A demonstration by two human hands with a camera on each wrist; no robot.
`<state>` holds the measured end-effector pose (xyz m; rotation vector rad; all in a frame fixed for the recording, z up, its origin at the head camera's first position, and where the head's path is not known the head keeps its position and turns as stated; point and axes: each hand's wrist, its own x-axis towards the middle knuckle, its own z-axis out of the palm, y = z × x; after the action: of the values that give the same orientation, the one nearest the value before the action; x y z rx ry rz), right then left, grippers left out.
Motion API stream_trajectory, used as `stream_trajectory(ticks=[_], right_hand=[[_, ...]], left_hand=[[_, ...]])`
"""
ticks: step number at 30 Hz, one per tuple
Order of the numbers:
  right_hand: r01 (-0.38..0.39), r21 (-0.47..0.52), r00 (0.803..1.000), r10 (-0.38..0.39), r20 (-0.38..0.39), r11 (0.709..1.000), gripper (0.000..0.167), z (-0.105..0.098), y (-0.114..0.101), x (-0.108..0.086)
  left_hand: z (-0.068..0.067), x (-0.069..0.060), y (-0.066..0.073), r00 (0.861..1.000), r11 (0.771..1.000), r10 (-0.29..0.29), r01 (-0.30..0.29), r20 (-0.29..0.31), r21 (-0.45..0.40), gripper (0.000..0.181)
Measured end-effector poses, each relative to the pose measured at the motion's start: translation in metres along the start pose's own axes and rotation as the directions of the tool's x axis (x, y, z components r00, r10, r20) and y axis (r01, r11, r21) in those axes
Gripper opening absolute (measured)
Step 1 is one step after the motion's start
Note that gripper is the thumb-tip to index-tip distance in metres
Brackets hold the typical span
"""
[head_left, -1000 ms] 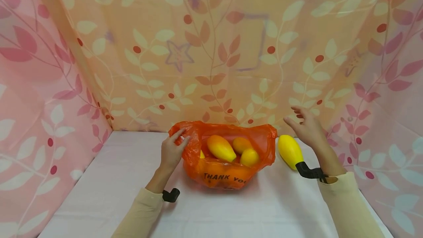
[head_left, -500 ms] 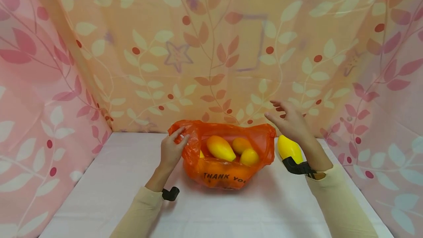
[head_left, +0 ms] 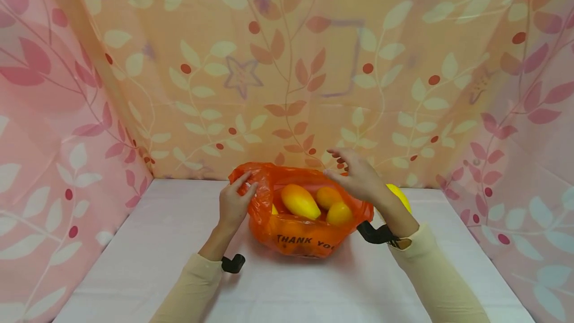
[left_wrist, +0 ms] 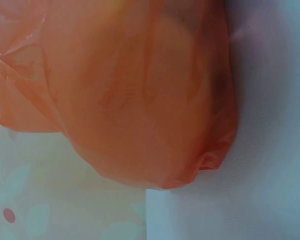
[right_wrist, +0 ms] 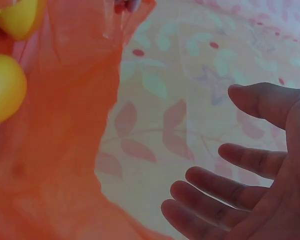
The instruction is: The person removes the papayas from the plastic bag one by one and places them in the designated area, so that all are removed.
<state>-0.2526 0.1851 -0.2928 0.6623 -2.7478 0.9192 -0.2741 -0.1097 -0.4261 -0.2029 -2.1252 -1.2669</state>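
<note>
Swings the right hand (head_left: pixel 358 178) leftward from above the loose yellow fruit (head_left: pixel 401 195), at right of frame, to above the right rim of the orange bag (head_left: pixel 261 206), at lower centre. Carries nothing there, fingers (right_wrist: pixel 225 192) spread and apart from the film. Keeps the left hand (head_left: pixel 233 206) at the bag's left rim; cannot tell whether pinching or only touching. Shows no visible shift of the yellow fruits (head_left: pixel 299 202) inside. Leaves the loose fruit outside, on the worktop (head_left: pixel 134 243). By judgement, brings both hands to opposite sides of the bag, contents undisturbed.
</note>
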Motion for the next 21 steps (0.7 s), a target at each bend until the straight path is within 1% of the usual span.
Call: stream_trajectory(ticks=[3, 6, 10, 15, 17, 21], right_hand=[[0.02, -0.005, 0.999, -0.02, 0.04, 1.0, 0.056, 0.01, -0.005, 0.003], [0.028, -0.011, 0.995, -0.027, 0.1, 1.0, 0.056, 0.021, -0.008, 0.007], [0.015, -0.019, 0.983, -0.011, 0.182, 1.0, 0.054, 0.034, -0.011, 0.011], [0.022, -0.035, 0.969, -0.012, 0.248, 0.999, 0.054, 0.054, -0.011, 0.016], [0.017, -0.045, 0.962, -0.004, 0.273, 0.999, 0.054, 0.062, -0.009, 0.018], [-0.031, -0.08, 0.95, 0.054, 0.308, 0.996, 0.056, 0.079, -0.001, 0.023]], left_hand=[[0.001, 0.0, 0.0, 1.0, 1.0, -0.002, 0.002, -0.009, 0.002, 0.037], [0.001, 0.0, 0.0, 1.0, 1.0, 0.001, -0.001, -0.02, 0.004, 0.036], [0.002, 0.0, 0.0, 1.0, 1.0, 0.008, -0.008, -0.021, 0.006, 0.036], [0.002, 0.0, 0.0, 1.0, 1.0, -0.002, 0.002, -0.007, 0.005, 0.038], [0.002, -0.001, 0.001, 1.0, 1.0, -0.009, 0.009, 0.001, 0.005, 0.038], [0.002, -0.003, 0.0, 1.0, 1.0, -0.018, 0.018, 0.009, 0.007, 0.038]])
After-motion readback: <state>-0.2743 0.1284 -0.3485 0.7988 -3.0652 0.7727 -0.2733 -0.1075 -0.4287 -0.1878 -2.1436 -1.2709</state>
